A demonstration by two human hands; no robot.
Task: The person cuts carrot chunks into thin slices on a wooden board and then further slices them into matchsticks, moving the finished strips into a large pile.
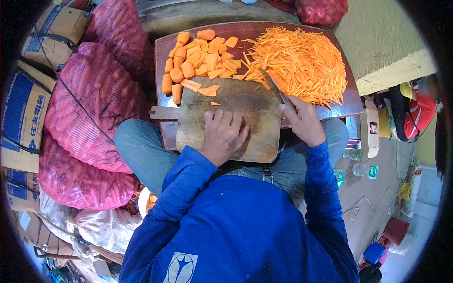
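Observation:
My left hand (223, 134) rests on the wooden cutting board (259, 141), fingers bent and pressed down. Bits of orange carrot show at its fingertips; most of that piece is hidden under the hand. My right hand (304, 120) is wrapped around the handle of a knife (275, 88), whose blade points up and left over the board's far right corner, beside the shredded carrot. A few cut carrot slices (209, 90) lie along the board's far left edge. Beyond it are chunks of peeled carrot (188, 69), and to the right a large heap of carrot strips (302, 63).
A dark red low table (163, 52) holds the board and carrots. Pink mesh sacks (89, 104) and cardboard boxes (21, 118) are stacked at left. On the right are a concrete ledge (382, 42), an open carton (372, 125) and plastic bottles (361, 170) on the floor.

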